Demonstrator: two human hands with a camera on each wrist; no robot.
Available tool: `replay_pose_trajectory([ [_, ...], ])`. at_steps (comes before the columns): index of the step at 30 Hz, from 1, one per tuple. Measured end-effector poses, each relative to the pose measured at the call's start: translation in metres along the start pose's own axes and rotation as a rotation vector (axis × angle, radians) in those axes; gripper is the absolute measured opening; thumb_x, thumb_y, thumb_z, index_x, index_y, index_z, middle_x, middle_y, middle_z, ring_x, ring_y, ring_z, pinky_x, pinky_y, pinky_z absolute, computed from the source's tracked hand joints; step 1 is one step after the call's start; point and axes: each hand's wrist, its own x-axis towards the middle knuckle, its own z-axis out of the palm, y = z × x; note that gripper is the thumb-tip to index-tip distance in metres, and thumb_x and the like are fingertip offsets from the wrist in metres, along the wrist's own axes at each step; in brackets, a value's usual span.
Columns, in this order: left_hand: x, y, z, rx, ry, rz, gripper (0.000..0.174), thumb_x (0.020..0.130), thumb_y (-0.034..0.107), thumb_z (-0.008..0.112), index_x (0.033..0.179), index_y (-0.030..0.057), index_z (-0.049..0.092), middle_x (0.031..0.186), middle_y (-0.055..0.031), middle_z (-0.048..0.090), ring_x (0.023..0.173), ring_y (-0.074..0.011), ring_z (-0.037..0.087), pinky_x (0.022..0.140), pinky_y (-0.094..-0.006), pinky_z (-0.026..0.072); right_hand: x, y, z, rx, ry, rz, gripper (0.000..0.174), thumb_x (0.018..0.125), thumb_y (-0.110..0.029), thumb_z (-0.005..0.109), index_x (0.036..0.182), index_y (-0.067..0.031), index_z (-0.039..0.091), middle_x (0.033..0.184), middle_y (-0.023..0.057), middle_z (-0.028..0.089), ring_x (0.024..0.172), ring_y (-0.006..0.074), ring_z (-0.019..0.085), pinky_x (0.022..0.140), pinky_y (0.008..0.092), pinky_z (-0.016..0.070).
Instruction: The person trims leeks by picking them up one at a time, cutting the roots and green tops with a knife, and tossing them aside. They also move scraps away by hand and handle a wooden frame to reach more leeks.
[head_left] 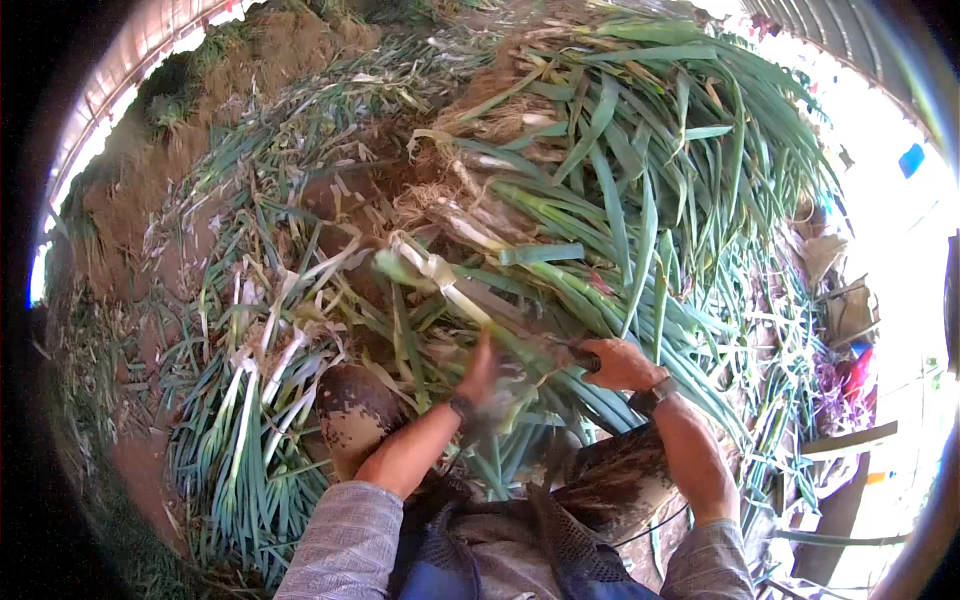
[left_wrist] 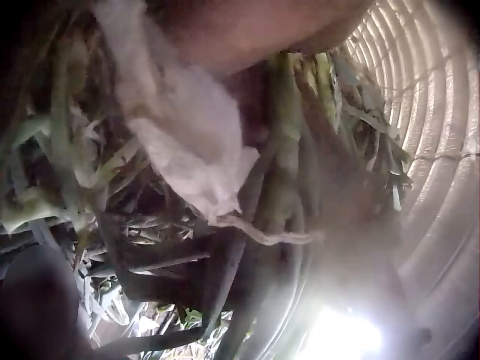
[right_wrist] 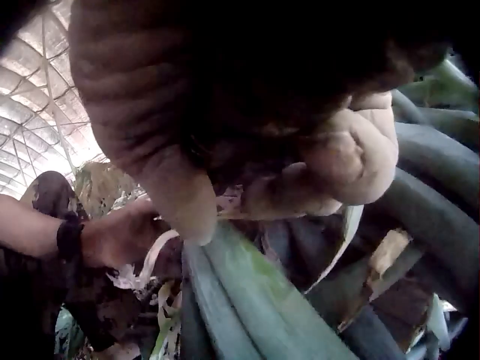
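A green onion (head_left: 465, 305) with a white shaft lies slantwise in front of the person, its leaves running toward the right hand. The right hand (head_left: 622, 365) grips it; in the right wrist view the thumb and curled fingers pinch its green leaves (right_wrist: 251, 292). A small dark piece (head_left: 583, 358) sticks out by that hand's fingers. The left hand (head_left: 482, 375), blurred, is at the stalk nearer the person. Pale papery skin (left_wrist: 187, 135) hangs below the left hand in the left wrist view, and I cannot tell what its fingers hold.
A big heap of green onions (head_left: 680, 150) lies ahead and to the right. Another bunch (head_left: 250, 430) rests at the left, beside the person's knee (head_left: 355, 410). Trimmed leaves and peelings (head_left: 290, 150) cover the ground. A wooden board (head_left: 850, 440) is at the right edge.
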Motion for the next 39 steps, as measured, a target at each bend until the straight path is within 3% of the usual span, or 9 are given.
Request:
replay_pose_trajectory([
  [5,0.029,-0.005,-0.025,0.141,0.056,0.088,0.072,0.094,0.064,0.048,0.138,0.0075,0.045,0.131,-0.0100,0.055,0.116,-0.0240,0.055,0.098,-0.0426,0.0452,-0.008,0.001,-0.006,-0.017,-0.029,0.033,0.050,0.075,-0.028,0.068,0.122,-0.0117,0.064,0.100,0.0216,0.069,0.097,0.0382,0.066,0.086,0.0470,0.0532],
  [10,-0.007,0.030,0.023,0.320,0.115,0.156,0.070,0.092,0.061,0.056,0.136,0.0067,0.049,0.137,-0.0112,0.051,0.123,-0.0223,0.049,0.102,-0.0425,0.0421,-0.015,0.006,-0.006,0.051,0.129,-0.067,0.044,0.075,-0.026,0.070,0.115,-0.0077,0.065,0.098,0.0206,0.069,0.094,0.0383,0.066,0.083,0.0452,0.0535],
  [13,-0.029,0.072,0.054,0.341,0.125,0.605,0.070,0.089,0.064,0.057,0.130,0.0081,0.052,0.134,-0.0098,0.052,0.124,-0.0238,0.046,0.105,-0.0462,0.0352,-0.016,-0.004,-0.010,0.068,0.175,-0.026,0.040,0.075,-0.023,0.071,0.111,-0.0073,0.065,0.098,0.0189,0.069,0.093,0.0380,0.066,0.082,0.0445,0.0537],
  [14,-0.015,0.084,0.034,0.205,0.255,0.392,0.063,0.092,0.060,0.056,0.128,0.0092,0.053,0.131,-0.0096,0.053,0.124,-0.0213,0.046,0.102,-0.0448,0.0375,-0.016,-0.006,-0.008,0.068,0.180,-0.032,0.040,0.075,-0.023,0.071,0.111,-0.0073,0.065,0.098,0.0189,0.069,0.093,0.0380,0.066,0.082,0.0445,0.0537],
  [16,0.003,0.094,0.011,0.208,0.290,0.533,0.054,0.097,0.053,0.053,0.128,0.0094,0.053,0.127,-0.0098,0.058,0.119,-0.0202,0.052,0.098,-0.0429,0.0419,-0.014,-0.011,-0.008,0.102,0.380,-0.220,0.040,0.077,-0.024,0.075,0.109,-0.0017,0.065,0.087,0.0189,0.069,0.081,0.0371,0.067,0.073,0.0437,0.0543],
  [21,0.000,0.113,0.013,0.247,0.138,0.513,0.050,0.100,0.053,0.045,0.125,0.0111,0.055,0.118,-0.0092,0.066,0.100,-0.0205,0.064,0.082,-0.0401,0.0526,-0.008,-0.024,-0.008,-0.029,0.385,-0.247,0.036,0.073,-0.019,0.071,0.106,-0.0068,0.063,0.096,0.0173,0.067,0.091,0.0373,0.066,0.076,0.0451,0.0542],
  [30,-0.017,0.155,0.037,0.004,0.086,0.444,0.053,0.097,0.061,0.047,0.121,0.0139,0.056,0.108,-0.0078,0.066,0.101,-0.0248,0.064,0.086,-0.0451,0.0532,0.005,-0.056,-0.012,0.048,0.605,-0.247,0.046,0.074,-0.025,0.075,0.113,-0.0040,0.062,0.097,0.0192,0.067,0.088,0.0386,0.065,0.075,0.0449,0.0540],
  [35,-0.039,0.177,0.052,0.197,0.076,0.598,0.047,0.097,0.049,0.056,0.120,0.0081,0.055,0.103,-0.0103,0.068,0.098,-0.0232,0.067,0.088,-0.0415,0.0556,0.020,-0.062,-0.010,0.106,0.488,-0.086,0.038,0.079,-0.029,0.071,0.107,-0.0060,0.061,0.105,0.0198,0.065,0.096,0.0395,0.064,0.081,0.0477,0.0536],
  [39,-0.026,0.151,0.035,0.480,0.028,0.492,0.037,0.096,0.044,0.060,0.110,0.0097,0.061,0.104,-0.0059,0.068,0.097,-0.0171,0.066,0.080,-0.0358,0.0585,0.023,-0.066,-0.013,0.076,0.592,-0.247,0.044,0.078,-0.026,0.071,0.115,-0.0056,0.060,0.109,0.0195,0.066,0.100,0.0384,0.064,0.084,0.0453,0.0540],
])
